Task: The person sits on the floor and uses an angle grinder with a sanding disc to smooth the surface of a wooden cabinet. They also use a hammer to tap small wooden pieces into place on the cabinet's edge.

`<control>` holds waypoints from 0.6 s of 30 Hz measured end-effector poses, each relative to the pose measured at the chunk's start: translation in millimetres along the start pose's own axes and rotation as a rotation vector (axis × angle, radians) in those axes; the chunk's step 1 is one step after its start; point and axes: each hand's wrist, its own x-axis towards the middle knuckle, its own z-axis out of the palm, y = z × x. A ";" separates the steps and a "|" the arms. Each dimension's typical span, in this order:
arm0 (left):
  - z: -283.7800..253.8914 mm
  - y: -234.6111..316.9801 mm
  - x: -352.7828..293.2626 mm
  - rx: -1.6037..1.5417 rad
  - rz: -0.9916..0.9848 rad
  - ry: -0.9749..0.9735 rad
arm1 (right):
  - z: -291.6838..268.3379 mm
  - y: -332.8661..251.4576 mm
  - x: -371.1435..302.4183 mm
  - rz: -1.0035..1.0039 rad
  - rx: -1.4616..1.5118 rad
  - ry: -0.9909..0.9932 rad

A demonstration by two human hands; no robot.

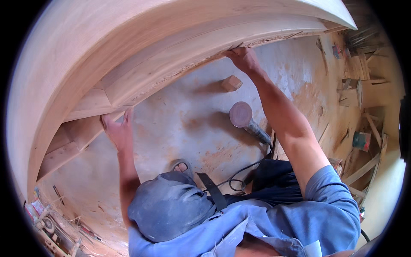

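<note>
A large pale wooden piece [68,64] with a broad curved rim spans the top and left of the view. My left hand [117,130] grips its inner rail near a joint, the thumb apart from the fingers, whose tips are partly hidden by the wood. Further right along the rail's rough, splintery edge [188,68], my right hand [243,59] is closed on the wood with its fingers curled. On the floor below my right hand stands a small wooden block [231,83]. An angle grinder with a round sanding disc [240,114] lies near my right forearm, disc up.
The grinder's black cord [233,182] loops beside my bent leg [171,205]. Wood scraps and frames [364,171] line the right side, with a small green and red box [361,141] among them. Tools and offcuts [55,227] lie at lower left on the dusty floor [171,128].
</note>
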 end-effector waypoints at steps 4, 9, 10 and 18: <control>29.4 -36.3 8.9 -0.029 -0.003 -0.204 | 8.9 11.5 -4.8 -0.099 -0.047 0.118; 37.7 -80.8 -8.6 -0.069 -0.035 -0.269 | 20.0 2.9 -7.0 0.025 0.052 0.034; 40.8 -71.1 -9.3 -0.041 -0.052 -0.324 | 21.1 30.8 -8.2 -0.091 0.023 0.037; 32.5 -54.9 1.2 -0.163 0.123 -0.225 | 8.0 14.0 -5.0 0.461 0.376 -0.163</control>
